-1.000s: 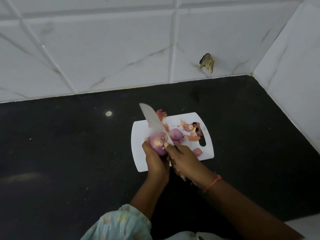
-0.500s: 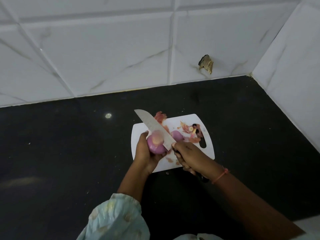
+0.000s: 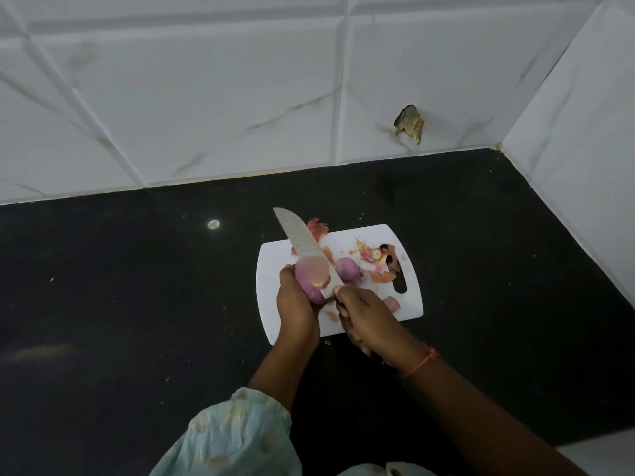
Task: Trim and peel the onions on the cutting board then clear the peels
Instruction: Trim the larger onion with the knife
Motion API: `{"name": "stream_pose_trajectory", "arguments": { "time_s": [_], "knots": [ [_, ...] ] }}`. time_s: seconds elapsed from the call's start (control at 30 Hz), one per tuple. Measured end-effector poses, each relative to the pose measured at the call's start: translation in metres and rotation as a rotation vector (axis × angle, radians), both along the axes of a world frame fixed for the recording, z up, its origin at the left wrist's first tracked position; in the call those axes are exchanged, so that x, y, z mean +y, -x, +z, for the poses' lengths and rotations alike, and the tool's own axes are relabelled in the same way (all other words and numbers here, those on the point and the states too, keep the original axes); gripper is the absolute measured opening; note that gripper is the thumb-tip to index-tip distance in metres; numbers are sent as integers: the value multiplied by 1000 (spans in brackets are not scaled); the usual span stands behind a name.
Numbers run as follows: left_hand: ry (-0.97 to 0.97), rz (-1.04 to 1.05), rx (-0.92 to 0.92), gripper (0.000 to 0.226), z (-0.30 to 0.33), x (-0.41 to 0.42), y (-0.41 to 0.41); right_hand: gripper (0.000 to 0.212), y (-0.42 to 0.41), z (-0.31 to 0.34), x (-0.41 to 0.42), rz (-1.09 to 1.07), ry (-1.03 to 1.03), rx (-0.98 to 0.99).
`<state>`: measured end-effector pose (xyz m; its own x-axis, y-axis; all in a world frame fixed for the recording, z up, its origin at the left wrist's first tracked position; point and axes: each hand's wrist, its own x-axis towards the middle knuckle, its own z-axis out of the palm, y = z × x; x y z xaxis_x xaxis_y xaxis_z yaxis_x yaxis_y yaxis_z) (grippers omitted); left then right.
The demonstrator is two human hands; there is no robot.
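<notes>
A black counter (image 3: 137, 304) carries the white cutting board (image 3: 271, 269). Over its 9 o'clock edge, the left hand (image 3: 297, 312) cups an onion (image 3: 311, 278); the right hand (image 3: 367, 317) grips the knife (image 3: 299, 238) (blade against that onion). Peels (image 3: 379, 266) lie toward 2 o'clock.

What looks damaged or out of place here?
The wall tile behind the cutting board has a broken, brownish hole just above the counter. Onion peels lie scattered on the board, one hanging over its far edge.
</notes>
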<state>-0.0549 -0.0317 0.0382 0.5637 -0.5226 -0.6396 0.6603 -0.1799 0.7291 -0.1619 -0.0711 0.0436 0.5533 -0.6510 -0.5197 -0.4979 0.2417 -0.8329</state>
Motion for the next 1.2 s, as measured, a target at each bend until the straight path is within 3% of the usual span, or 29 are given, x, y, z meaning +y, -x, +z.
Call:
{"name": "stream_pose_trajectory", "arguments": {
  "time_s": [0.13,0.33,0.43,0.53,0.63,0.73,1.0,1.2],
  "knots": [
    [-7,12,-58,51,-10,2,6,40,-6,3,0,-28,-46,97],
    [74,-13,-141,46,-18,8,23,52,-14,8,0,-66,100,241],
    [147,-159,-66,38,-17,11,14,63,-7,7,-6,-64,148,198],
    [188,-325,-126,35,-18,15,0,72,-4,3,-12,-84,198,114],
    [212,-404,-225,46,-17,18,-8,93,-5,-1,-16,-105,269,35],
    [193,-418,-286,58,-13,19,-9,92,-5,-5,-18,-121,356,-8],
    [156,-254,-80,44,-7,15,-1,85,-8,-8,-13,-87,554,35],
    [116,-155,82,42,-3,11,3,85,-8,-17,-13,-94,437,-58]
  ]
}}
